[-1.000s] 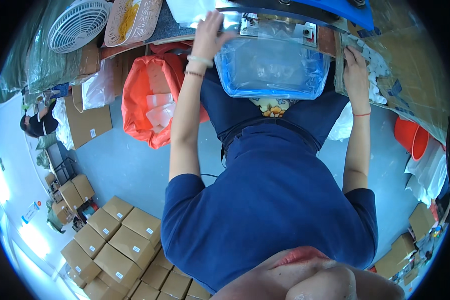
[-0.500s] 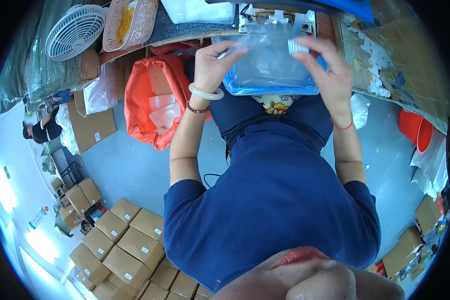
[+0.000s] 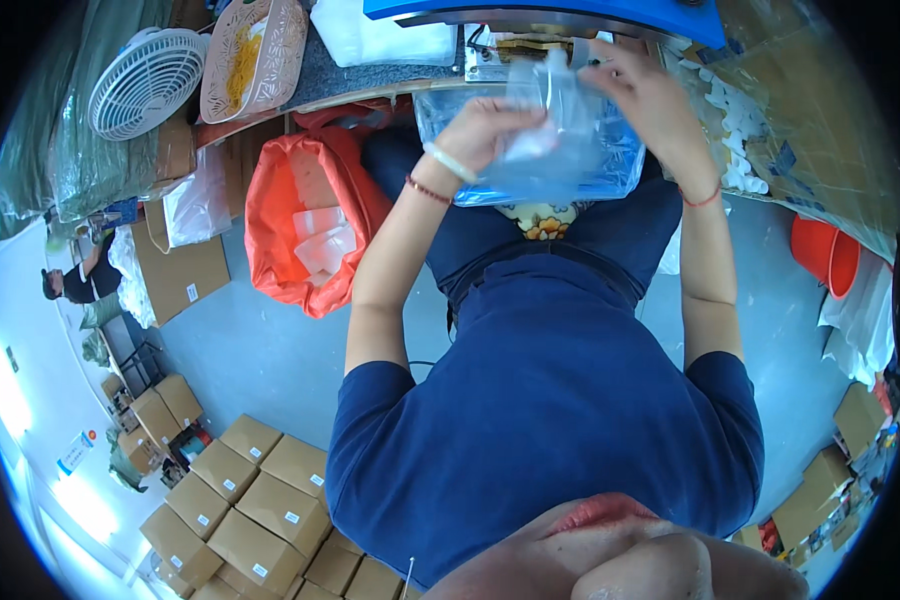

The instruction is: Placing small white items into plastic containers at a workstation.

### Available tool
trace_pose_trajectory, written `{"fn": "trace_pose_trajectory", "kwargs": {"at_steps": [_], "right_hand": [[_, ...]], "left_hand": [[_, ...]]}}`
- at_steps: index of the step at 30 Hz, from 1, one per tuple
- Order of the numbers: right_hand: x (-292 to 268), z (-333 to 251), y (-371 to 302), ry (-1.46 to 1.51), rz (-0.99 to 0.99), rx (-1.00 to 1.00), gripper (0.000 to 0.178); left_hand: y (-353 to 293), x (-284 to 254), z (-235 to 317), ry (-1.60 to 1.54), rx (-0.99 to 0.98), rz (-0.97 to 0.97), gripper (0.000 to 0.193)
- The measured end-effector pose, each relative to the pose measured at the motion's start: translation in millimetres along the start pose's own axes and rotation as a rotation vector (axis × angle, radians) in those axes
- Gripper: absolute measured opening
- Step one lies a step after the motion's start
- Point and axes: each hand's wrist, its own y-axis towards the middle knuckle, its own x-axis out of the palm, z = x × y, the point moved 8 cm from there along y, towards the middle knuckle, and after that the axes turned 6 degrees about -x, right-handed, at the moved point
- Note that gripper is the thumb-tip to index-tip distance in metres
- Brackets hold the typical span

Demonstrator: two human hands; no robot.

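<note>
A clear plastic bag (image 3: 552,120), blurred by motion, hangs in front of the machine (image 3: 522,52) at the bench edge. My left hand (image 3: 490,133) pinches its left side between thumb and fingers. By the bag's upper right corner is my right hand (image 3: 642,88), thumb and fingers drawn together close to a small white piece (image 3: 579,53). Blur hides what exactly the right fingertips grip. Below both hands, a blue-edged clear plastic bundle (image 3: 610,178) rests across my lap.
An orange-red sack (image 3: 268,245) with clear pieces inside stands at my left. On the bench are a pink basket (image 3: 280,60), a white fan (image 3: 150,85) and stacked clear bags (image 3: 385,35). White fittings (image 3: 738,130) lie right; a blue cover (image 3: 570,12) overhangs the machine.
My left hand has moved right and slightly down, bringing the clear bag in front of the machine. My right hand has shifted slightly up. More of the blue cover shows.
</note>
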Motion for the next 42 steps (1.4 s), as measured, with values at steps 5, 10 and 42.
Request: {"fn": "trace_pose_trajectory", "kwargs": {"at_steps": [5, 10, 42], "right_hand": [[-41, 69, -46, -0.487, 0.187, 0.278, 0.027], [-8, 115, -72, -0.687, 0.117, 0.17, 0.029], [-32, 103, -85, -0.435, 0.203, 0.163, 0.029]], "left_hand": [[39, -18, 18, -0.088, 0.074, 0.056, 0.023], [1, -28, 48, 0.3, 0.165, 0.261, 0.021], [-65, -76, 93, 1.833, 1.03, 1.068, 0.019]]}}
